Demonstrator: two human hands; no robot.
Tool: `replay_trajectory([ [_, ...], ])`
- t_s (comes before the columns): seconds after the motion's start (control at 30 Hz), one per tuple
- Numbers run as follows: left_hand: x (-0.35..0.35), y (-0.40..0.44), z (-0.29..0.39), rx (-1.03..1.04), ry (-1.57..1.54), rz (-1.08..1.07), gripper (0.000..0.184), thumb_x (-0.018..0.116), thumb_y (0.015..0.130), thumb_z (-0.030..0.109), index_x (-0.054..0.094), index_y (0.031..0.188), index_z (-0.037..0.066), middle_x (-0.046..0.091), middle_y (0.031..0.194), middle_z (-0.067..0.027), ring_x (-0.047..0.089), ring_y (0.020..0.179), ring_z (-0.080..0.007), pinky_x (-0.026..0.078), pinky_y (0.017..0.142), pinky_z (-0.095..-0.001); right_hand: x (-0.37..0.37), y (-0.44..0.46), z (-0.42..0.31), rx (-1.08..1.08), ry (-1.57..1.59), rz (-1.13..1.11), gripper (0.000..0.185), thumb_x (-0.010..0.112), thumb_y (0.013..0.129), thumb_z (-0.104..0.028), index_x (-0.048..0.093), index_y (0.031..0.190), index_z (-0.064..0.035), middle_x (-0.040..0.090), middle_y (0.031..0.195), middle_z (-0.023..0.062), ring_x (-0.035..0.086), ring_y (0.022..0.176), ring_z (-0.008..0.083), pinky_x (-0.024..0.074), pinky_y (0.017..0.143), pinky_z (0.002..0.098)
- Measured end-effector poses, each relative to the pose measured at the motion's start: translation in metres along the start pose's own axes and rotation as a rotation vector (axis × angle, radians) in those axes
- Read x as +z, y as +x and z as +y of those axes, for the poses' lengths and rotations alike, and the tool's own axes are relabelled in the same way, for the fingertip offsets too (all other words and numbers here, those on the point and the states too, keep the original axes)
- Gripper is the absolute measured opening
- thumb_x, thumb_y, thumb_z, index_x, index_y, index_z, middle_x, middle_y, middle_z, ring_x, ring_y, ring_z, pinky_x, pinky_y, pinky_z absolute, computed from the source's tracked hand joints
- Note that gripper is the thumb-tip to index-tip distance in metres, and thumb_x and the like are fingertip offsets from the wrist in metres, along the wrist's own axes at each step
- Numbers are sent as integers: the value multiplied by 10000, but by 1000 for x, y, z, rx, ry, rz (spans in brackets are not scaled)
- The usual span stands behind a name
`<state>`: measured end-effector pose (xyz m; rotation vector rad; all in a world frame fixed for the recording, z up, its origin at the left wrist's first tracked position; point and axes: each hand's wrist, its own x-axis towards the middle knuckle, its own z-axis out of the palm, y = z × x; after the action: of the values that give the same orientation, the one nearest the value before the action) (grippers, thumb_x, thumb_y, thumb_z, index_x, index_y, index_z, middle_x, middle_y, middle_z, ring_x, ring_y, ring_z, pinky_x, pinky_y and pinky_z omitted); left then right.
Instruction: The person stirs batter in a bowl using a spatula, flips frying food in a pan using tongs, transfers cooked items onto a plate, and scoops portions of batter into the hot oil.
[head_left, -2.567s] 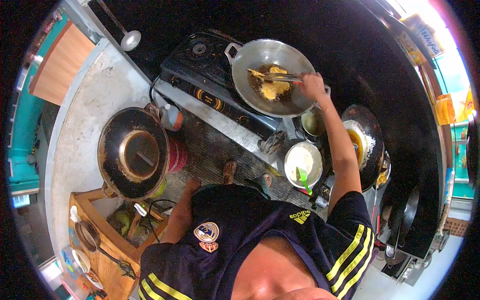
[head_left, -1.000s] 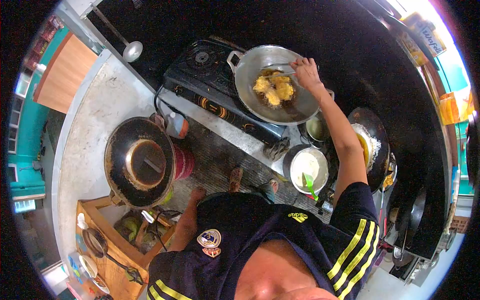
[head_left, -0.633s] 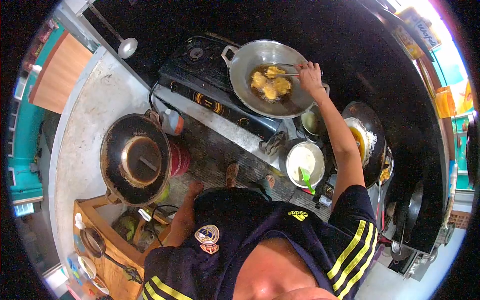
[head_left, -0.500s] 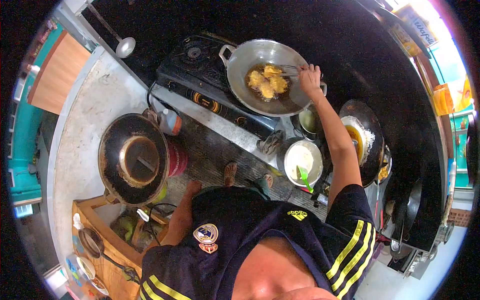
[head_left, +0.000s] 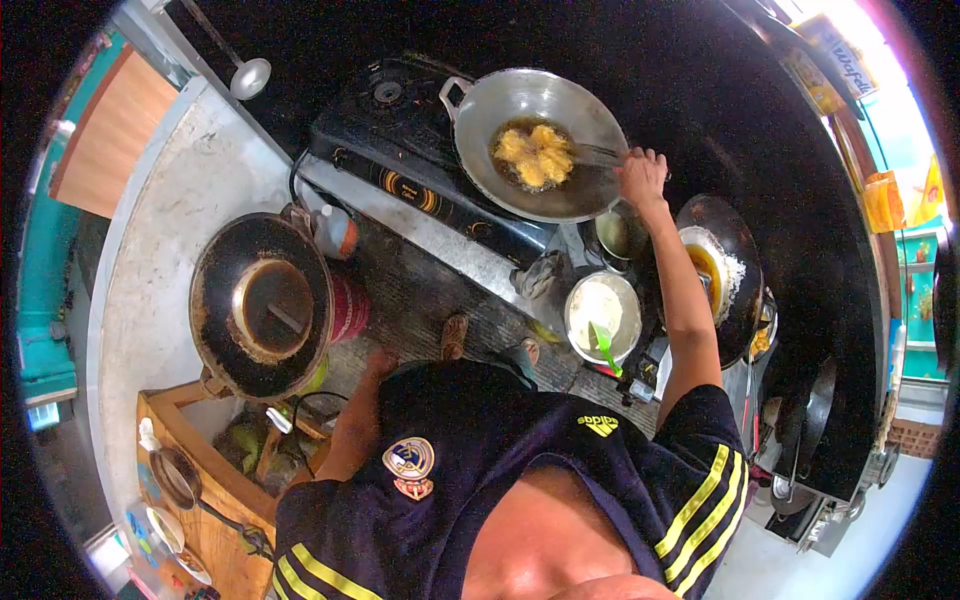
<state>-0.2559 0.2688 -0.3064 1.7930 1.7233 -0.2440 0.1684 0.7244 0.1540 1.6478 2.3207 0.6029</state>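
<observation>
My right hand (head_left: 643,176) is closed around metal tongs (head_left: 598,156) over the right side of a large wok (head_left: 530,85). The tongs' tips reach toward golden fried pieces (head_left: 534,155) clustered in the oil; whether they touch is blurred. The wok sits on a black gas stove (head_left: 385,180). My left hand (head_left: 381,361) hangs low beside my body, apart from any utensil, with its fingers hard to make out. Below the wok, a bowl of pale batter (head_left: 590,300) holds a green spatula (head_left: 604,345).
A dark wok (head_left: 215,310) with brownish liquid stands at left. To the right, another dark wok (head_left: 735,225) holds a whitish-rimmed dish with oil. A small pot (head_left: 617,235) sits beside the stove. A ladle (head_left: 250,79) hangs upper left, and a wooden frame (head_left: 225,440) stands lower left.
My right hand has shifted right and slightly down, drawing the tongs back across the wok. The fried pieces sit closer together. My left hand stays low.
</observation>
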Motion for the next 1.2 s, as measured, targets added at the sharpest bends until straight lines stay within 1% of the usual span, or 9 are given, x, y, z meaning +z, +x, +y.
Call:
replay_trajectory([
  [0.03, 9, 5, -4, 173, 218, -34, 325, 563, 799, 361, 679, 843, 60, 667, 859, -175, 638, 824, -301, 488, 723, -448, 7, -10, 4, -48, 42, 70, 333, 663, 771, -283, 645, 1083, -167, 614, 980, 72, 557, 961, 242, 391, 776, 391],
  [0.13, -8, -1, 10, -259, -374, -37, 302, 566, 800, 336, 664, 865, 58, 664, 848, -162, 634, 800, -298, 492, 717, -434, 13, -33, 6, -124, 9, 138, 386, 678, 747, -271, 638, 1119, -173, 616, 986, 72, 559, 958, 242, 389, 776, 391],
  [0.43, -25, 3, 15, -373, -820, 115, 244, 565, 790, 271, 623, 898, 60, 652, 780, -126, 623, 706, -272, 497, 698, -398, 28, -59, -18, -91, 11, 201, 466, 680, 746, -204, 595, 1203, -164, 562, 1006, 55, 506, 955, 233, 370, 780, 371],
  [0.53, -30, 4, 3, -155, -626, 27, 278, 572, 796, 274, 621, 947, 45, 657, 839, -146, 636, 769, -290, 505, 727, -403, 43, -57, -20, -56, 42, 206, 489, 673, 741, -175, 579, 1221, -165, 558, 1021, 62, 501, 971, 236, 368, 785, 375],
  [0.63, 5, 29, -14, 133, 190, -13, 339, 572, 806, 330, 633, 978, 45, 660, 856, -178, 638, 839, -334, 494, 759, -447, 54, -55, -21, -53, 19, 224, 489, 660, 739, -142, 578, 1220, -171, 558, 1024, 66, 501, 976, 238, 369, 779, 377],
  [0.73, -18, 7, -5, -83, -269, 132, 414, 533, 832, 404, 624, 1031, 53, 661, 879, -190, 626, 893, -368, 475, 792, -487, 68, -50, -20, -57, 44, 245, 488, 655, 730, -121, 581, 1210, -176, 558, 1031, 69, 502, 992, 240, 369, 775, 381],
  [0.83, -17, 1, 1, -260, -417, 143, 462, 478, 854, 459, 632, 1037, 63, 658, 874, -190, 618, 901, -382, 465, 806, -497, 58, -51, -18, -50, 25, 201, 476, 654, 742, -145, 580, 1211, -178, 560, 1029, 70, 509, 989, 239, 369, 772, 383],
  [1.03, -18, -2, 2, -334, -314, 20, 505, 455, 851, 513, 649, 1036, 86, 666, 892, -174, 615, 895, -386, 475, 801, -478, 42, -58, -2, -37, 59, 269, 434, 648, 776, -216, 585, 1203, -166, 586, 1004, 58, 531, 936, 229, 371, 770, 379],
  [1.2, -14, 13, 0, -165, -286, -37, 459, 473, 828, 494, 668, 996, 113, 663, 886, -169, 622, 877, -369, 480, 793, -469, 48, -57, 9, 47, 62, 278, 424, 631, 784, -201, 583, 1204, -174, 590, 1018, 65, 536, 925, 235, 377, 779, 382],
])
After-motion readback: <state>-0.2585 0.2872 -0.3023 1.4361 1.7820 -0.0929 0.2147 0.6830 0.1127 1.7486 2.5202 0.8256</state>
